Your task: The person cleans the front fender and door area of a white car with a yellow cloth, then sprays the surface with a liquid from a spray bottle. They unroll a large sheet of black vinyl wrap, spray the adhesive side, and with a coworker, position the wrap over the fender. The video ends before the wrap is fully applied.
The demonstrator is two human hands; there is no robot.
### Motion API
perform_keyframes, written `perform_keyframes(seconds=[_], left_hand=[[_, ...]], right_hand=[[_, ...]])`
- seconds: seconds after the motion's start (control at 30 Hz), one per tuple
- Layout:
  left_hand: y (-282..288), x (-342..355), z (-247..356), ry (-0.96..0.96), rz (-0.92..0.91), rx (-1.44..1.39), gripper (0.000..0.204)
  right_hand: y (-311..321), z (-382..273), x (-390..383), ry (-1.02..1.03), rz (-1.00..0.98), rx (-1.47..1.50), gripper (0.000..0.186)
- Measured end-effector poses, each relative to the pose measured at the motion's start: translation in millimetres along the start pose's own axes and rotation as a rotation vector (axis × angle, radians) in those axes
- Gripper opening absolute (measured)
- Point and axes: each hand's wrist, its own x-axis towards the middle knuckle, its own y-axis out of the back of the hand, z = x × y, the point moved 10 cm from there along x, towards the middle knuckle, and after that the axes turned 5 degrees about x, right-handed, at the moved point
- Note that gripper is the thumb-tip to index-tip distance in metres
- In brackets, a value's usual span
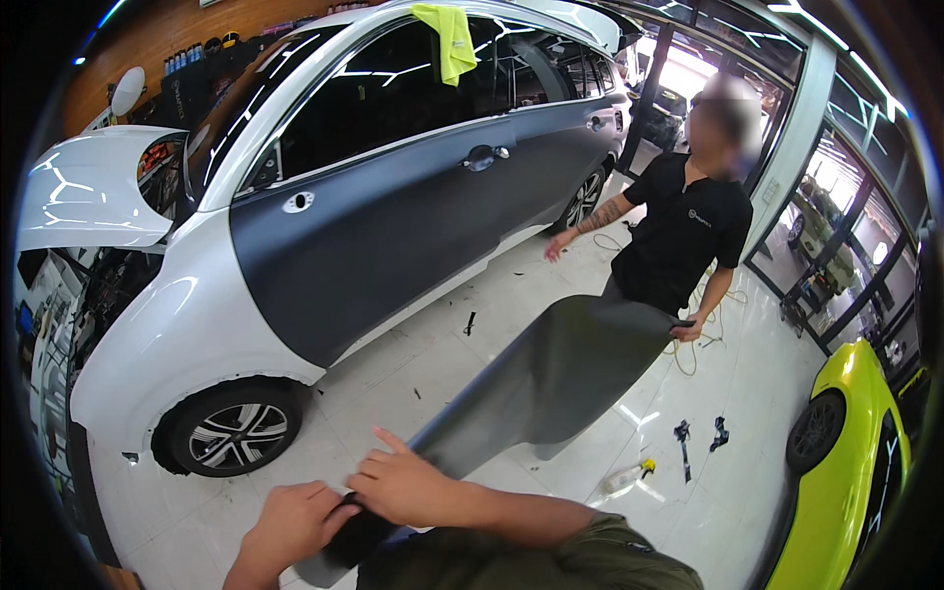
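A long sheet of dark grey vinyl film [551,383] hangs between me and a co-worker [688,216], sagging in the middle. My left hand [293,523] is closed on its near edge, thumb and fingers pinched together. Right beside it, my right hand [398,484] grips the same edge, one finger raised off the film. Part of the film below my hands is hidden by my arms. The co-worker holds the far end with one hand [688,329], while their other hand [560,244] hangs free near the car.
To the left stands a white car [147,315] with dark grey door panels [393,236] and a green cloth [448,44] on its roof edge. A spray bottle [629,477] and black scraps [683,447] lie on the tiled floor [393,379]. At right is a lime-yellow car [846,472].
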Motion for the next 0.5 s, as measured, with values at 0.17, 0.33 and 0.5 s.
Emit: perform_keyframes(seconds=[0.17, 0.33, 0.5], left_hand=[[21, -42, -100, -0.032, -0.036, -0.043, 0.027], [23, -89, -207, 0.019, -0.145, -0.366, 0.021], [26, -111, -242, 0.203, -0.164, -0.773, 0.019]], right_hand=[[-41, -7, 9, -0.199, -0.024, -0.159, 0.011], [-47, -26, 15, -0.463, -0.012, -0.290, 0.011], [-39, -58, 4, -0.599, 0.150, -0.288, 0.013]])
